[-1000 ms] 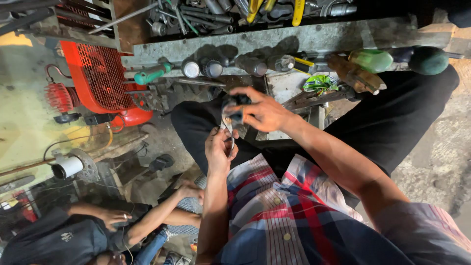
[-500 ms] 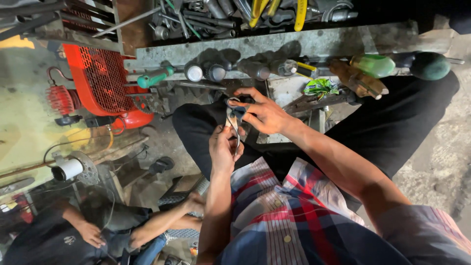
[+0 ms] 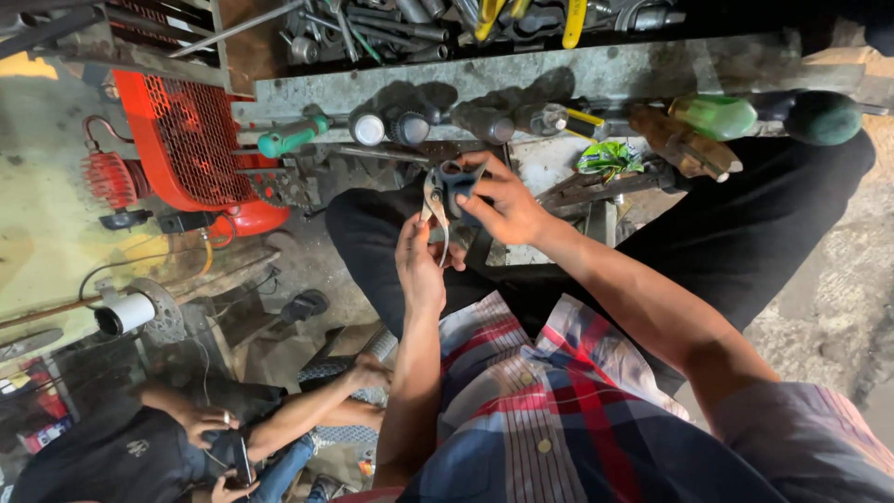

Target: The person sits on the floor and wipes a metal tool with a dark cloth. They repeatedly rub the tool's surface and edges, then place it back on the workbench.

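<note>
Both my hands meet over my lap, above black trousers. My right hand [image 3: 503,207] grips the dark handles of a pair of pliers [image 3: 445,186], whose metal jaws point down toward my left hand. My left hand [image 3: 419,265] is closed around a small part just under the jaws; the part itself is hidden by my fingers. A row of screwdrivers [image 3: 391,126] with coloured handles lies on the ledge just beyond my hands.
A red machine with a mesh guard [image 3: 186,140] stands at the left. Loose wrenches and tools [image 3: 419,23] fill the tray at the top. Another person [image 3: 233,428] sits low at the bottom left, holding a phone. A green packet [image 3: 610,156] lies on the ledge.
The view has shifted slightly; my hands and the pliers stay together over my lap. The person below has drawn their arms in toward the phone.
</note>
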